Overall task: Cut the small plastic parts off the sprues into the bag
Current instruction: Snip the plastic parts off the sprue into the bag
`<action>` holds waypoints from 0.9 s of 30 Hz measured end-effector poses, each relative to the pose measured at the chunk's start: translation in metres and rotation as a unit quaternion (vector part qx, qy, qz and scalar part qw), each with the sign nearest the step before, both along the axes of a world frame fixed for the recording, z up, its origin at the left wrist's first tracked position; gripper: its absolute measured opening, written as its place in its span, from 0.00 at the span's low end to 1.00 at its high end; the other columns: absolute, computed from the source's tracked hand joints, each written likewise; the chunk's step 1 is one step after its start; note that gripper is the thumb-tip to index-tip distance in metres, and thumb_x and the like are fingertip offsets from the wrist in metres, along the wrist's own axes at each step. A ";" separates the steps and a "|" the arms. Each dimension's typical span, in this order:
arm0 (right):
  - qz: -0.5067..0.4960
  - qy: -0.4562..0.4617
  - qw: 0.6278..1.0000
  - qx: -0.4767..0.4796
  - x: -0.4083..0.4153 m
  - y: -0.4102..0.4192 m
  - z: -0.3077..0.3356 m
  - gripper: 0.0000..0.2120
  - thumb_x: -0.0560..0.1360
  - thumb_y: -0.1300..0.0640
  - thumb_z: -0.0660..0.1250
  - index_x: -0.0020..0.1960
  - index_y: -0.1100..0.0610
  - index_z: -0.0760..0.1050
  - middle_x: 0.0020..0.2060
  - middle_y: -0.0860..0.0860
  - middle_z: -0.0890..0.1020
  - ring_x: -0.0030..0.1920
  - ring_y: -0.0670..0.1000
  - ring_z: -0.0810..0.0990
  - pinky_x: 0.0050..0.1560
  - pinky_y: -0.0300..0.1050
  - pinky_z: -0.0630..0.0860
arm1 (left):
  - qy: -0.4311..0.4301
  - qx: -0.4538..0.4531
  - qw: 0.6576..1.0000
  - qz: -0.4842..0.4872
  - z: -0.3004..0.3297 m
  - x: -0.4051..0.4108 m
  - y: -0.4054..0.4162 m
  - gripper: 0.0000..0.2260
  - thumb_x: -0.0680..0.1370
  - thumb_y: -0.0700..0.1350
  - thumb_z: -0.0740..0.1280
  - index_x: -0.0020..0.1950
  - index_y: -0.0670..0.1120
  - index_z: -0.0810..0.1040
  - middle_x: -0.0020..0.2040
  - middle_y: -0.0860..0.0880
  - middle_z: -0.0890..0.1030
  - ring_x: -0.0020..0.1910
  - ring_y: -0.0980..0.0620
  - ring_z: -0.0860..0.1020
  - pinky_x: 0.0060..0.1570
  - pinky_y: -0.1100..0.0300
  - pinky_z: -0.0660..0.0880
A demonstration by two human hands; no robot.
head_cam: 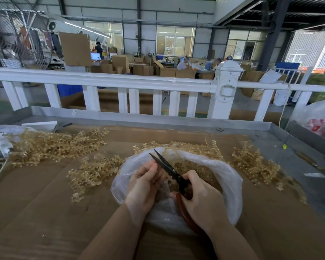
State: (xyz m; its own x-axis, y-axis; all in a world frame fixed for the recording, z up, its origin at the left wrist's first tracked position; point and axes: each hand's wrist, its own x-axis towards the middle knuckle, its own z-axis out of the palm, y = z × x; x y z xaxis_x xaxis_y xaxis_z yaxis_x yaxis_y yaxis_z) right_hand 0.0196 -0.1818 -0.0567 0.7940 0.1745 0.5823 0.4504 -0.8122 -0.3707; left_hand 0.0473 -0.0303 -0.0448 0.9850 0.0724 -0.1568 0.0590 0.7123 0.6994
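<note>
A clear plastic bag (pixel 227 186) lies open on the cardboard in front of me, with a heap of small amber parts (pixel 197 171) inside. Over its mouth my right hand (pixel 201 199) grips black scissors (pixel 167 167) with red-brown handles, blades parted and pointing up-left. My left hand (pixel 144 182) is curled close against the blades, fingers closed; what it pinches is hidden by the fingers. Amber sprues lie in piles: a big one at the left (pixel 51 145), one beside the bag (pixel 94 171), others behind it (pixel 193 147) and at the right (pixel 255 164).
Brown cardboard (pixel 45 212) covers a metal table with a raised rim (pixel 158 119). A white fence (pixel 120 81) runs behind the table. Another plastic bag with red contents (pixel 319 121) sits at the far right. White items and a cord lie at the left edge.
</note>
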 end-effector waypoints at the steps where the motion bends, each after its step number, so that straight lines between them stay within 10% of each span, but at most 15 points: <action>1: -0.002 -0.004 1.000 0.005 0.000 -0.001 0.000 0.17 0.68 0.41 0.72 0.50 0.49 0.73 0.39 0.43 0.81 0.40 0.43 0.79 0.38 0.34 0.74 | 0.001 0.003 1.000 0.004 -0.001 0.001 -0.001 0.05 0.78 0.35 0.62 0.47 0.39 0.77 0.38 0.45 0.82 0.35 0.53 0.81 0.38 0.61 0.80; 27: 0.027 0.008 1.000 -0.004 0.000 0.000 0.003 0.19 0.71 0.40 0.68 0.53 0.52 0.72 0.42 0.45 0.80 0.44 0.45 0.79 0.43 0.36 0.75 | -0.050 0.062 0.996 -0.036 0.003 -0.005 -0.002 0.09 0.78 0.30 0.59 0.41 0.38 0.76 0.32 0.46 0.81 0.29 0.55 0.80 0.32 0.65 0.78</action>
